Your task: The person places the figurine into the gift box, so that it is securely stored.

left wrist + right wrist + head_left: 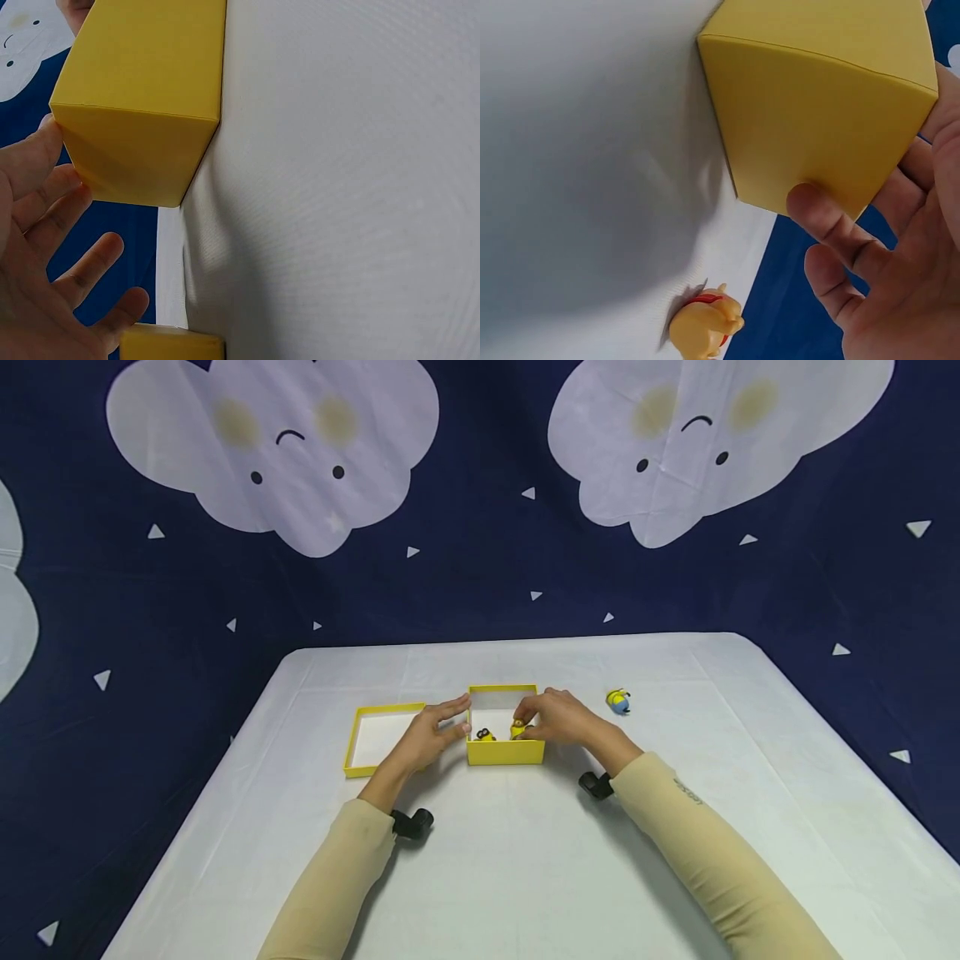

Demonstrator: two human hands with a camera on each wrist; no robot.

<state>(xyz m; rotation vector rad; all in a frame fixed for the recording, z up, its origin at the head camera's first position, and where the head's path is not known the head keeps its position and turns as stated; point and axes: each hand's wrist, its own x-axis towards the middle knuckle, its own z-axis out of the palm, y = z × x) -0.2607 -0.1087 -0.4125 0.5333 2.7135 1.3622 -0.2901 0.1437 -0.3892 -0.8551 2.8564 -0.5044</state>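
Observation:
An open yellow box with a white inside stands mid-table. My left hand touches its left wall with thumb and fingertips, fingers fairly straight; the left wrist view shows this contact at the box's side. Reaching over the right wall, my right hand pinches a yellow minion figure inside the box. Another minion figure lies at the box's near left corner, partly hidden by the front wall. In the right wrist view, fingers of the right hand rest along the box's outer side, and the held figure is hidden.
The box's lid, yellow-rimmed and white inside, lies left of the box, partly behind the left hand. A yellow and blue minion figure lies to the right. The right wrist view shows an orange-yellow toy figure with red on it.

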